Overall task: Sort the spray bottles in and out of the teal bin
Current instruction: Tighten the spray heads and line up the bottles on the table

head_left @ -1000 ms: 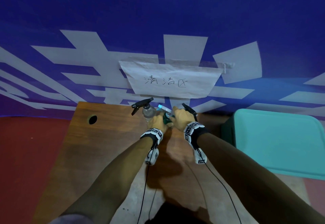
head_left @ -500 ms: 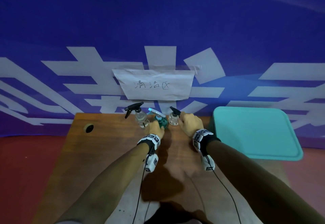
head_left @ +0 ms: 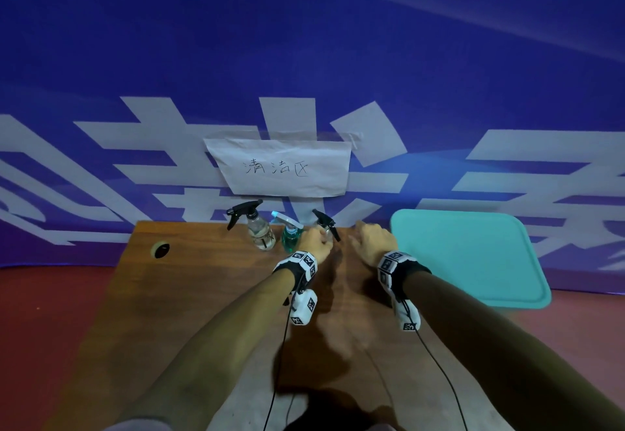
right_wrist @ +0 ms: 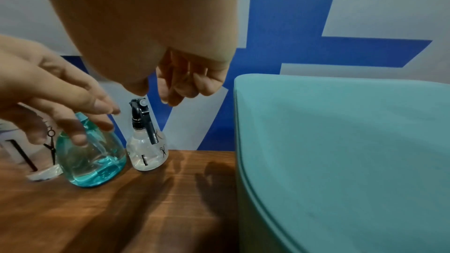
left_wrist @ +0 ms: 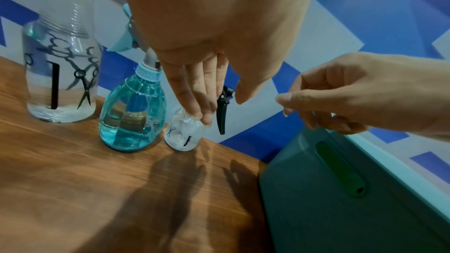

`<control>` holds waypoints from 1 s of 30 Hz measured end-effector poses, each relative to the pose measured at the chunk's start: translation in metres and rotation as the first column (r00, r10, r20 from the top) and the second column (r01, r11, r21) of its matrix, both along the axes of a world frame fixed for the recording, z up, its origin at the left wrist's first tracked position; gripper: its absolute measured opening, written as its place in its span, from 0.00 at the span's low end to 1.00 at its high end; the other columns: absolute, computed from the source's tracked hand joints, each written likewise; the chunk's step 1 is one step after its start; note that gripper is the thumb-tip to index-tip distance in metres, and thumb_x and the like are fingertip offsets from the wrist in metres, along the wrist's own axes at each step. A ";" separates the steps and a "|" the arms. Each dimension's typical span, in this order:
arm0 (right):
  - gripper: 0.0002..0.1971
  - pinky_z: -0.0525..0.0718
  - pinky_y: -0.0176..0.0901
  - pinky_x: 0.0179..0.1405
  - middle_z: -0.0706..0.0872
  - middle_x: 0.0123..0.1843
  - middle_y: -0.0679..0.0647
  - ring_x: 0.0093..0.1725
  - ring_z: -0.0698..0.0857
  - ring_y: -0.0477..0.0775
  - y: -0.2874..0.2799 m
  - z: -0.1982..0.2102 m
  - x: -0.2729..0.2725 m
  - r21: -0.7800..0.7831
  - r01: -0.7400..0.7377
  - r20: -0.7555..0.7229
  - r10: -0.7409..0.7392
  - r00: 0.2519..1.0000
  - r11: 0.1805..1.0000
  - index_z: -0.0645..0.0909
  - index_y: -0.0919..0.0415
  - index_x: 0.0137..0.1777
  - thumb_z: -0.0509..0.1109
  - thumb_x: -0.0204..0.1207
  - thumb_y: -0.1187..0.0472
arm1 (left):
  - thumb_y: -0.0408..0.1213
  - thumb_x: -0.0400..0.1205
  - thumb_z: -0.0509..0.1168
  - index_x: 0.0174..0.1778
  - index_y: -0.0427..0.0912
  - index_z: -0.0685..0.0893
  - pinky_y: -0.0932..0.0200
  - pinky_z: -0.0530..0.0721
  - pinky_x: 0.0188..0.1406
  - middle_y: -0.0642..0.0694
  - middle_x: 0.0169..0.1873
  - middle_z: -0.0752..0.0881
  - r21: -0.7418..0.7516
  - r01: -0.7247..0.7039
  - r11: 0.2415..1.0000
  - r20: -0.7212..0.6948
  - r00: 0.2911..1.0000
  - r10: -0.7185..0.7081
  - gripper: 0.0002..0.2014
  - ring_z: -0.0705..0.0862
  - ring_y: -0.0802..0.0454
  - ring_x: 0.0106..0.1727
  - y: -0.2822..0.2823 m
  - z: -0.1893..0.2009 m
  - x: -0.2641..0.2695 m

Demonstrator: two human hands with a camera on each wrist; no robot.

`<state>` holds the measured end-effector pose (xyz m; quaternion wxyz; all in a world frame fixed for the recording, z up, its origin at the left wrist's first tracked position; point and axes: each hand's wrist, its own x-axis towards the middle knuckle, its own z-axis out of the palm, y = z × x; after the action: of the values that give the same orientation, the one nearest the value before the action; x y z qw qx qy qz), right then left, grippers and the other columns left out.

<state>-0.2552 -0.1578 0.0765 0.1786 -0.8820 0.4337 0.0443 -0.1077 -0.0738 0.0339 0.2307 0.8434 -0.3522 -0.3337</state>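
Three spray bottles stand in a row at the back of the wooden table (head_left: 203,295): a large clear bottle (head_left: 260,236) (left_wrist: 60,84) with a black trigger, a teal bottle (head_left: 291,236) (left_wrist: 132,118) (right_wrist: 92,161), and a small clear bottle (head_left: 325,224) (left_wrist: 182,138) (right_wrist: 148,153) with a black trigger. My left hand (head_left: 316,239) (left_wrist: 194,93) hovers with straight fingers by the teal and small bottles and holds nothing. My right hand (head_left: 370,237) (right_wrist: 190,84), fingers loosely curled and empty, hangs just right of the small bottle. The teal bin (head_left: 466,261) (right_wrist: 340,141) sits at the table's right, its lid on.
A blue and white wall runs directly behind the bottles, with a paper sign (head_left: 280,166) taped above them. A round cable hole (head_left: 161,250) lies near the table's back left corner. Cables trail from both wrists toward the near edge.
My left hand has come off the teal bottle and my right hand off the small clear bottle. The right hand has drifted right, toward the bin. All three bottles now stand free.
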 end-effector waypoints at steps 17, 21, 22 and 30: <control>0.17 0.84 0.52 0.56 0.85 0.63 0.57 0.61 0.86 0.62 -0.038 -0.033 0.059 0.154 -0.083 0.041 0.077 0.996 0.985 0.76 0.54 0.67 0.67 0.82 0.49 | 0.31 0.79 0.69 0.72 0.43 0.70 0.49 0.84 0.61 0.42 0.58 0.86 0.078 -0.186 0.979 -0.094 0.977 0.193 0.25 0.86 0.40 0.61 -0.032 -0.063 0.013; 0.13 0.86 0.55 0.56 0.87 0.58 0.58 0.57 0.87 0.64 -0.042 -0.036 0.074 0.225 -0.123 0.042 0.116 0.992 0.967 0.80 0.55 0.63 0.68 0.79 0.56 | 0.30 0.80 0.70 0.75 0.45 0.70 0.52 0.81 0.57 0.42 0.57 0.87 0.041 -0.189 0.981 -0.119 0.974 0.192 0.28 0.86 0.41 0.60 -0.033 -0.075 0.016; 0.14 0.86 0.54 0.56 0.87 0.58 0.59 0.56 0.87 0.64 -0.043 -0.037 0.077 0.235 -0.130 0.053 0.121 0.991 0.963 0.81 0.56 0.63 0.69 0.78 0.57 | 0.30 0.80 0.70 0.77 0.47 0.69 0.51 0.81 0.58 0.43 0.57 0.87 0.029 -0.189 0.982 -0.131 0.973 0.191 0.30 0.86 0.41 0.59 -0.033 -0.077 0.016; 0.20 0.82 0.47 0.44 0.85 0.49 0.52 0.49 0.87 0.60 -0.053 -0.051 0.086 0.192 -0.175 -0.019 0.182 0.983 0.966 0.72 0.51 0.62 0.72 0.73 0.51 | 0.30 0.79 0.71 0.77 0.39 0.73 0.50 0.81 0.65 0.35 0.68 0.82 0.021 -0.146 0.989 -0.029 0.989 0.147 0.29 0.82 0.37 0.66 -0.041 -0.089 0.021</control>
<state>-0.1692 -0.2109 0.0258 0.2492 -0.8955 0.3495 0.1172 -0.0867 -0.1144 -0.0552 0.2519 0.8641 -0.2826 -0.3318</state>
